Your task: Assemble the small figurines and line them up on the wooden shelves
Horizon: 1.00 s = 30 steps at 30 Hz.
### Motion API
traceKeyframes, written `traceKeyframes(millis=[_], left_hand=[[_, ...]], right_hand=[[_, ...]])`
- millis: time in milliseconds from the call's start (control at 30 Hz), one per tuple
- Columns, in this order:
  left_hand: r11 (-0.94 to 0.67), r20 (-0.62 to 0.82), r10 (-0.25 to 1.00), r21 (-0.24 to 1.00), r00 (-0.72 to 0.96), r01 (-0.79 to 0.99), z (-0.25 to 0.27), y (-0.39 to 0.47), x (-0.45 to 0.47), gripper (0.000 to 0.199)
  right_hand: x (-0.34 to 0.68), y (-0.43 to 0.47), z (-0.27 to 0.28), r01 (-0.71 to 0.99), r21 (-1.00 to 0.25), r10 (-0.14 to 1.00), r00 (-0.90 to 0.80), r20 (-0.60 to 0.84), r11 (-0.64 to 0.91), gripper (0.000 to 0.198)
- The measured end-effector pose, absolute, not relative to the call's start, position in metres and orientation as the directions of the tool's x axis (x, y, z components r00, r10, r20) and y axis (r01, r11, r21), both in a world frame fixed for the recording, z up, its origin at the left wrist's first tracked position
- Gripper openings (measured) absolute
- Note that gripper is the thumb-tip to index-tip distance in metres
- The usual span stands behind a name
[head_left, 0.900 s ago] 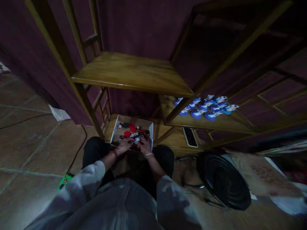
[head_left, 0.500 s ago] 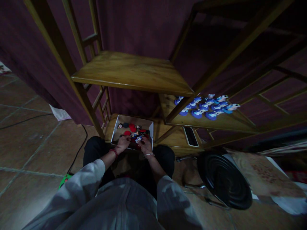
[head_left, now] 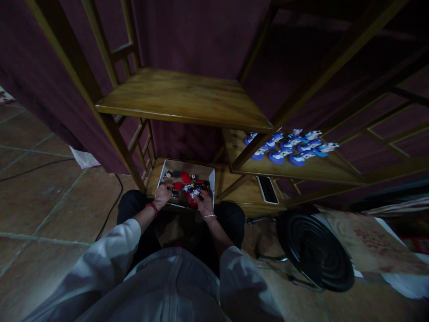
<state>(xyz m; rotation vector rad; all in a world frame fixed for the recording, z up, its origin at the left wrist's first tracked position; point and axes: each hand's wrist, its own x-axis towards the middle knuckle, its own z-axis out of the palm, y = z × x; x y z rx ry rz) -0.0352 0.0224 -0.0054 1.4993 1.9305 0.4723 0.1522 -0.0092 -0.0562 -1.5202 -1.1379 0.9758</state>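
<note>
A shallow white-walled box sits on the low shelf in front of my knees. Several small figurines with red or dark round bases lie in it. My right hand, at the box's right front, pinches a small blue-and-white figurine. At the left front corner is my left hand, its fingers curled in beside a small dark piece; what they grip is too dim to make out.
Several blue-and-white figurines on purple bases stand on a higher shelf to the right. Above the box juts a wooden shelf board. A white-rimmed phone-like object lies right of the box. A black round stool stands at right.
My left hand has moved left, from the middle of the box's front to its left corner. My right hand keeps the blue-and-white figurine, nearly in place.
</note>
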Motion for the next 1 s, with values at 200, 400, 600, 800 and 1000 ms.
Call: traceKeyframes(millis=[200, 400, 600, 800, 1000], left_hand=[[0.206, -0.209, 0.973, 0.596, -0.099, 0.776, -0.001, 0.017, -0.029, 0.028], [-0.034, -0.117, 0.987, 0.511, 0.108, 0.859, 0.006, 0.008, -0.008, 0.033], [-0.145, -0.108, 0.972, 0.423, 0.209, 0.894, 0.011, 0.005, 0.009, 0.035], [-0.223, -0.08, 0.957, 0.414, 0.279, 0.883, 0.011, 0.005, 0.007, 0.037], [-0.177, -0.103, 0.967, 0.389, 0.233, 0.904, 0.007, 0.003, 0.002, 0.043]], right_hand=[[0.154, -0.01, -0.053, 0.361, -0.931, 0.966, 0.256, 0.038, -0.059, 0.033], [0.156, -0.013, -0.048, 0.583, -0.806, 0.977, 0.212, 0.03, -0.102, 0.027], [0.155, -0.012, -0.045, 0.679, -0.724, 0.983, 0.185, 0.005, -0.124, 0.025], [0.157, -0.013, -0.046, 0.639, -0.762, 0.989, 0.146, -0.009, -0.101, 0.025], [0.157, -0.014, -0.045, 0.602, -0.789, 0.987, 0.155, -0.034, -0.121, 0.028]])
